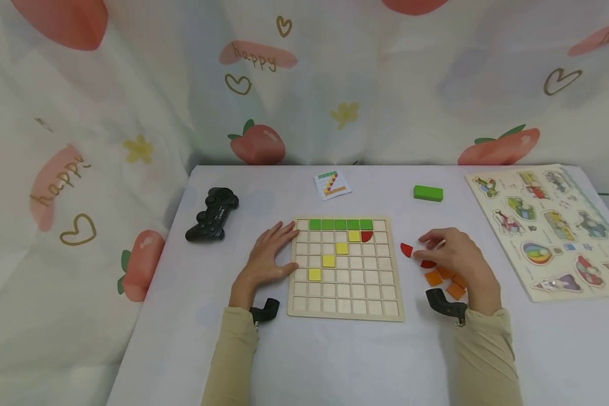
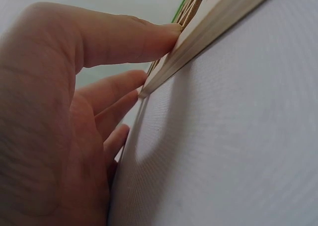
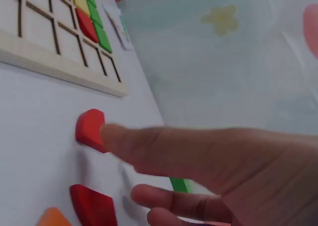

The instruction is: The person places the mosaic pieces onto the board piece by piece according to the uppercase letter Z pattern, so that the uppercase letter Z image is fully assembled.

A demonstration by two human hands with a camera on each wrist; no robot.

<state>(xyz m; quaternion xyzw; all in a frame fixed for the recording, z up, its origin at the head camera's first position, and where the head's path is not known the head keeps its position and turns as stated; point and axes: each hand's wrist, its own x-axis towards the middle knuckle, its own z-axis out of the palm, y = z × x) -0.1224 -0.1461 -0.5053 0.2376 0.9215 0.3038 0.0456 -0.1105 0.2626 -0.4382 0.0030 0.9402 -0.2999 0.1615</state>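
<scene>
A wooden grid board point(image 1: 345, 317) lies in the middle, with green squares point(image 1: 340, 224) along its top row. Yellow squares point(image 1: 328, 260) run diagonally below them, beside one red quarter-round piece point(image 1: 366, 236). My left hand point(image 1: 265, 259) rests at the board's left edge, thumb point(image 2: 144, 42) and fingers spread against the rim. To the right, my right hand point(image 1: 454, 251) hovers low over loose pieces. Its thumb tip point(image 3: 117, 136) is at a loose red quarter-round piece point(image 3: 90, 127); thumb and index stand apart in the head view. Another red piece point(image 3: 93, 206) lies nearer the wrist.
Orange squares point(image 1: 433, 278) lie partly under my right hand. A green block point(image 1: 428, 193) and a pattern card point(image 1: 332, 185) lie beyond the board. A black game controller point(image 1: 213, 214) is at left, a picture puzzle board point(image 1: 553, 231) at right.
</scene>
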